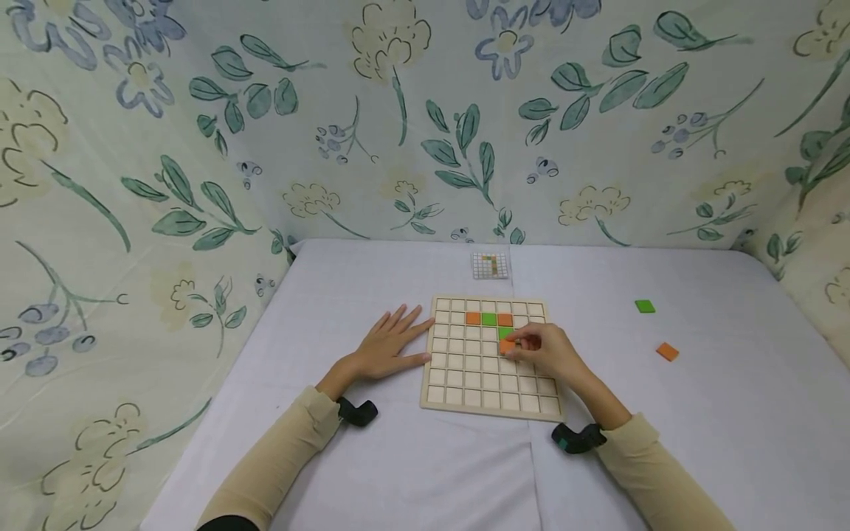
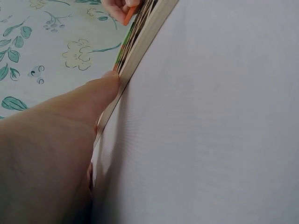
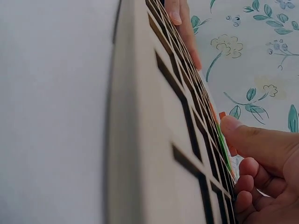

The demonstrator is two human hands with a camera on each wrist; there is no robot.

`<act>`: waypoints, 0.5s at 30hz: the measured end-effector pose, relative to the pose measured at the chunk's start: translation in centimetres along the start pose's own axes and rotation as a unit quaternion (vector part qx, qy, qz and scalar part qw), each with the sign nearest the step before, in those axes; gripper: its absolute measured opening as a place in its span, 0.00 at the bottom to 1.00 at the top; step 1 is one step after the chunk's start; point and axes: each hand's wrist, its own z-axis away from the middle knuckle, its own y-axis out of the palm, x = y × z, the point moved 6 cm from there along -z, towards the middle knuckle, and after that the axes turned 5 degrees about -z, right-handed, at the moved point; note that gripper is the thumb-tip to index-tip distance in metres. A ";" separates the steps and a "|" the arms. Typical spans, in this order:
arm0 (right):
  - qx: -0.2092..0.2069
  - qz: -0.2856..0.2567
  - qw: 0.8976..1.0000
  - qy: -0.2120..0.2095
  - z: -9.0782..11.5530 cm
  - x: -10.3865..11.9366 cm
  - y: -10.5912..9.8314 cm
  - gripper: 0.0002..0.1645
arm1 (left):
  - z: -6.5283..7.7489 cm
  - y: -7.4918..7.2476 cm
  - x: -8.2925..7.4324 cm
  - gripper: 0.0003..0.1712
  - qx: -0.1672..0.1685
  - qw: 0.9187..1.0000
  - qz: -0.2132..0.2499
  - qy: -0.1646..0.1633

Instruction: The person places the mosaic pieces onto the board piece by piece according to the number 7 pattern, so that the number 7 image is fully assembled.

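My right hand (image 1: 550,352) pinches an orange square tile (image 1: 507,346) between thumb and fingers, over the right half of a pale wooden grid board (image 1: 465,380). In the left wrist view this tile (image 2: 129,16) stands tilted on edge; the right wrist view shows it partly behind the thumb (image 3: 252,135). My left hand (image 1: 385,350) lies with fingers spread, thumb and fingertips touching the board's left edge. In an upper row of the grid sit an orange tile (image 1: 473,318), a green tile (image 1: 489,319) and another orange tile (image 1: 505,320). Another green tile (image 1: 505,333) lies below that last one.
Behind the board is a small card (image 1: 490,265) printed with a grid and coloured squares. A loose green tile (image 1: 645,306) and a loose orange tile (image 1: 667,352) lie to the right on the white-covered table (image 1: 717,428). Floral cloth (image 1: 412,147) hangs around the back and sides.
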 end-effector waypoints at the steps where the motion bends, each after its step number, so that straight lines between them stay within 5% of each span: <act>1: 0.000 0.000 1.000 0.001 0.0 0.0 0.0 0.13 | 0.0 0.0 0.0 0.45 -0.001 1.000 -0.001 0.001; 15: 0.000 0.006 1.000 -0.014 0.0 0.1 0.2 0.14 | 0.1 -0.3 -0.3 0.44 0.000 1.000 0.006 0.000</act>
